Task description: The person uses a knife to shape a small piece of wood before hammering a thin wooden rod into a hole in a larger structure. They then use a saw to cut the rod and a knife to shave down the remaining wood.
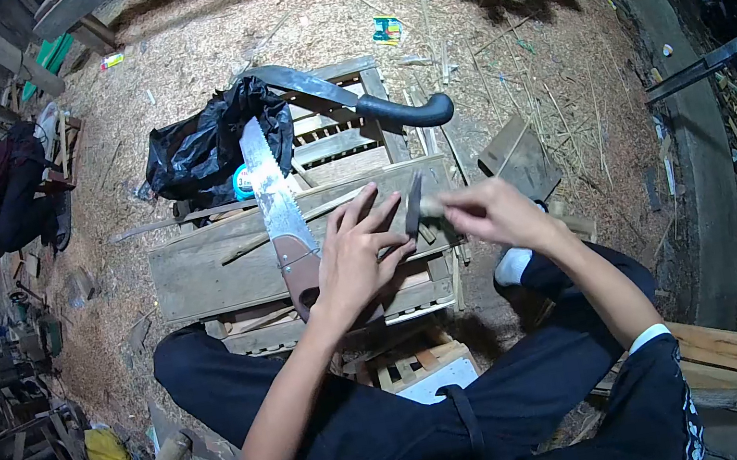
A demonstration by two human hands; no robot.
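My left hand (361, 253) lies with fingers spread over the wooden board (200, 273), beside the brown handle of a hand saw (274, 187). Just past its fingertips stands a narrow dark flat piece (413, 206). My right hand (501, 216) is closed in a pinch at the board's right end. A pale, blurred bit (433, 206) shows at its fingertips, next to the dark piece; I cannot tell what it is. Beyond the hands, a big curved knife (316, 88) with a black handle rests across the slatted wooden stand.
A black plastic bag (203, 145) and a blue tape measure (243, 183) lie left of the saw blade. Wood shavings cover the ground (201, 44). An offcut (520, 158) lies to the right. Another person (3, 199) crouches at far left. A concrete curb (708, 173) runs along the right.
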